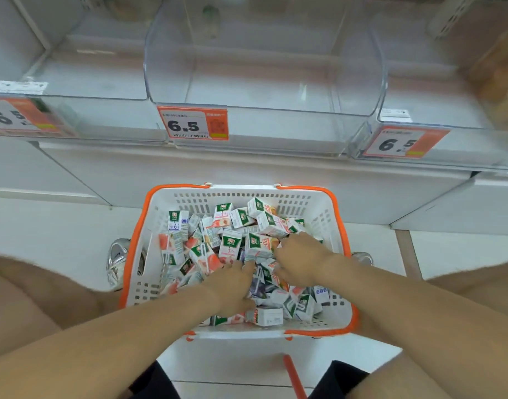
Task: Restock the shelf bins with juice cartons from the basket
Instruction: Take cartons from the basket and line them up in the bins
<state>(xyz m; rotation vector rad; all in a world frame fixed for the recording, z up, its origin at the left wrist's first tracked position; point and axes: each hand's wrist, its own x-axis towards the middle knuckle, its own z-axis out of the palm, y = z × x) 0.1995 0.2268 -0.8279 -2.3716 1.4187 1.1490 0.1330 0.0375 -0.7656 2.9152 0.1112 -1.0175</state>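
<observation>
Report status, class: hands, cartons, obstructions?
Left hand, right hand both in basket among juice cartons, grip unclear. Middle shelf bin empty. Nothing blocking.

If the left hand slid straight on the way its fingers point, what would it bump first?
Most likely the green-and-white juice carton marked 80, just ahead of the left hand in the basket. The hand's fingertips look about to touch it, though depth is unclear.

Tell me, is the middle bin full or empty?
Empty: nothing shows inside the clear middle bin; the cartons lie in the basket.
</observation>
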